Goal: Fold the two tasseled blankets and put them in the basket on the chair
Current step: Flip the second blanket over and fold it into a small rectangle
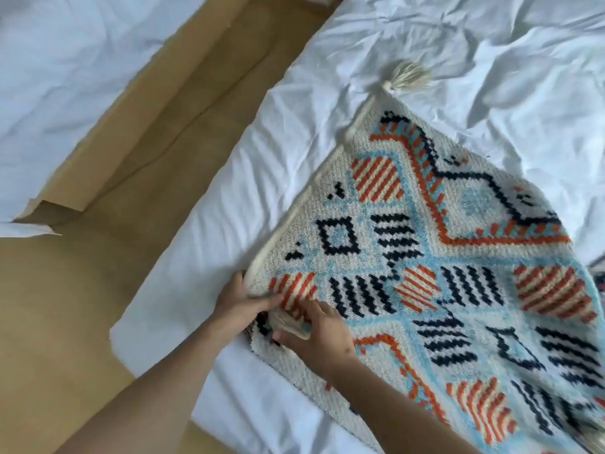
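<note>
A cream blanket (442, 257) with orange, blue and black woven shapes lies on the white bed, one layer laid over another. A cream tassel (409, 75) sticks out from its far corner. My left hand (242, 303) pinches the near corner of the top layer, thumb on the patterned face. Just to its right, my right hand (322, 332) presses on the blanket with its fingers closed over a cream tassel (291, 324) at that same corner. The basket and the chair are out of view, and I see only this one blanket.
The white bed sheet (491, 44) is wrinkled around the blanket. A strip of tan floor (98, 257) runs between this bed and a second white bed (65, 60) at the upper left.
</note>
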`<state>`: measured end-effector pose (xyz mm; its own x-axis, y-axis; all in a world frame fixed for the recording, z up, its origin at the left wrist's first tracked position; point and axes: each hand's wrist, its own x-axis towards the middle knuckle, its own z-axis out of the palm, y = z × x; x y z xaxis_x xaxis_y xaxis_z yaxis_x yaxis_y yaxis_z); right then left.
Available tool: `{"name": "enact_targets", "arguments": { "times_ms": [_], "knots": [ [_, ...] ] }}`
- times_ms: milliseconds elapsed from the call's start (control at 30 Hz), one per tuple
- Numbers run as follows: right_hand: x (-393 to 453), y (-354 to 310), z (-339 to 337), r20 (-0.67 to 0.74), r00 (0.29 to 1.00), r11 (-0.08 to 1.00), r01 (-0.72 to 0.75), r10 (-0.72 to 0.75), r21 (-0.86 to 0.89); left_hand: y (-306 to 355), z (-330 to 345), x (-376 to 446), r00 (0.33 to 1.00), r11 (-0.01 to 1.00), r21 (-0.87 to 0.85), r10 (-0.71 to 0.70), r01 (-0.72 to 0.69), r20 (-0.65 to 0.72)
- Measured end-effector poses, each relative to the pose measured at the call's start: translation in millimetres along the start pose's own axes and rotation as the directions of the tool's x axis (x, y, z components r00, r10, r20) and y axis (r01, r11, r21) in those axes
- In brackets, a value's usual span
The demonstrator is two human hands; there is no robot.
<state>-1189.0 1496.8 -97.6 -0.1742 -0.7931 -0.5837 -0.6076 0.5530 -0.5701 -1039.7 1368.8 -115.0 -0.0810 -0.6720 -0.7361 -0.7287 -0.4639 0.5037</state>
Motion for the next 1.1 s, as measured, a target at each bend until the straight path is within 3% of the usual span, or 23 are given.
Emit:
{"name": "enact_targets", "arguments": {
  "times_ms": [67, 167, 300, 467, 533, 567, 633, 667, 733, 767, 833, 900, 933, 1000, 1100],
  "knots": [
    [3, -14, 15, -0.102, 0.995, 0.983, -0.025, 0.006, -0.18, -10, -13, -1, 1.0, 0.999, -0.019, -0.028, 0.028, 0.008],
    [4, -25, 29, -0.304, 0.943, 0.957, 0.047, -0.137, -0.287, -22, -33, -2, 0.997, 0.998, 0.009, -0.066, 0.066, -0.033],
    [7, -38, 39, -0.138, 0.987, 0.931, 0.032, -0.088, -0.364, -43, -56, -8, 0.997, 0.997, 0.005, -0.076, 0.076, 0.019],
    [1, -82, 73, -0.12, 0.949, 0.927, 0.248, -0.29, -0.282, -64, -88, -15, 0.986, 0.984, -0.076, -0.162, 0.16, -0.026],
    [-6, -110, 89, 0.071, 0.938, 0.917, 0.347, -0.34, -0.199, -68, -103, -11, 0.979, 0.976, -0.103, -0.198, 0.192, -0.052],
    [-12, -126, 95, 0.256, 0.904, 0.905, 0.391, -0.343, -0.169, -67, -110, -9, 0.978, 0.975, -0.099, -0.203, 0.198, -0.052],
    [-23, -153, 102, 0.603, 0.729, 0.9, 0.435, -0.325, -0.04, -57, -120, -2, 0.978, 0.979, -0.083, -0.193, 0.187, -0.072],
    [-27, -162, 101, 0.681, 0.656, 0.903, 0.43, -0.325, 0.016, -49, -123, 3, 0.98, 0.984, -0.057, -0.173, 0.168, -0.099],
    [-27, -167, 94, 0.695, 0.631, 0.918, 0.381, -0.345, 0.11, -28, -121, 15, 0.984, 0.993, 0.011, -0.113, 0.116, -0.138],
    [-21, -165, 84, 0.66, 0.669, 0.934, 0.321, -0.342, 0.159, -15, -115, 22, 0.988, 0.996, 0.029, -0.074, 0.079, -0.135],
    [4, -150, 56, 0.515, 0.809, 0.952, 0.178, -0.285, 0.247, 15, -94, 38, 0.994, 0.998, 0.058, 0.009, -0.003, -0.11],
    [45, -118, 15, 0.233, 0.955, 0.969, 0.132, -0.181, 0.211, 51, -63, 55, 0.99, 0.991, 0.099, 0.099, -0.089, -0.104],
    [68, -99, -8, 0.062, 0.989, 0.979, 0.125, -0.136, 0.16, 67, -50, 60, 0.984, 0.983, 0.125, 0.146, -0.133, -0.104],
    [114, -60, -69, -0.24, 0.97, 0.998, 0.045, -0.032, 0.05, 101, -21, 73, 0.965, 0.955, 0.181, 0.252, -0.235, -0.078],
    [175, -8, -162, -0.42, 0.907, 0.981, -0.11, 0.032, -0.162, 144, 15, 94, 0.923, 0.894, 0.244, 0.386, -0.375, 0.006]
  ]
}}
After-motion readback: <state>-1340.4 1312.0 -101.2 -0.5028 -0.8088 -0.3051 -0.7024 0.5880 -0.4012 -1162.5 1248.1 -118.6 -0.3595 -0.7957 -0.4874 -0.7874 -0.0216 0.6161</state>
